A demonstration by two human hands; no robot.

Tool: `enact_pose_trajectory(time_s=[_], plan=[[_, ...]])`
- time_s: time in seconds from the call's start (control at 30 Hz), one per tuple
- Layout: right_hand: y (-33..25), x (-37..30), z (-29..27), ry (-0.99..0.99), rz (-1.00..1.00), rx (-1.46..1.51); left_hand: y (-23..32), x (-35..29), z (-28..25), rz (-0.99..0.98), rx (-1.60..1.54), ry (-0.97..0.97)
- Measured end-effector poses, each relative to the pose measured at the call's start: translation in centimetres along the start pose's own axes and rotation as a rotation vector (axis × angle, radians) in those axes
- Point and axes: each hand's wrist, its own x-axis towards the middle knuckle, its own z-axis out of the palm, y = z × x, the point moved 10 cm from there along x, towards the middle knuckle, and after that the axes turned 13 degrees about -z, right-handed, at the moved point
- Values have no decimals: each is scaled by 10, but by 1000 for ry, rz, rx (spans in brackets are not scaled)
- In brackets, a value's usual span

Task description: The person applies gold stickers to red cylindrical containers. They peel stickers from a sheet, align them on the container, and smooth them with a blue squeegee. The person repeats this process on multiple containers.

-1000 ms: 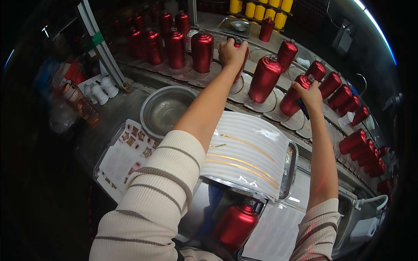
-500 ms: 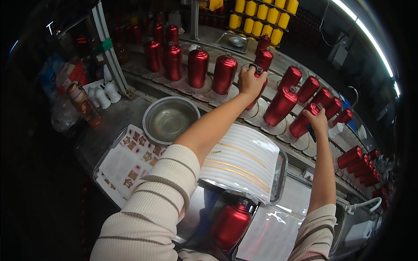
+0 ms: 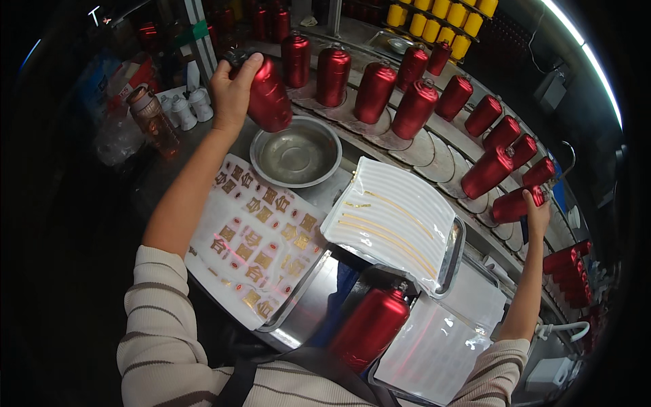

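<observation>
The left hand is closed around the top of a red bottle, and it holds this bottle in a tilted position, with the base pointing toward the metal bowl. In this view the bottle overlaps the rim of the bowl, but whether they are touching, one cannot tell. The right hand is on the far right and grips another red bottle near its neck; this bottle leans also, beside the line of round plates. Below the right hand there is a narrow dark object, too small to recognise. Along the plates stand more red bottles, in two rows. Close to the person's body lies one larger-looking red bottle, tilted, with its neck to the upper right. In front of the bowl is a sheet with gold stickers, lying over a metal tray. To the right of it, a curved white sheet with gold strips rests, and nearer are plain pale sheets. At the left stand a drinking bottle and small white containers.
</observation>
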Motion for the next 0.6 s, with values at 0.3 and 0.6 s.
enact_pose_trajectory(time_s=[0.3, 0.6], plan=[[-113, -17, -25, -3, -148, 273, -112, 53, -176, 20, 526, 266], [-168, 12, 72, -186, 3, -161, -111, 45, -174, -181, 647, 312]])
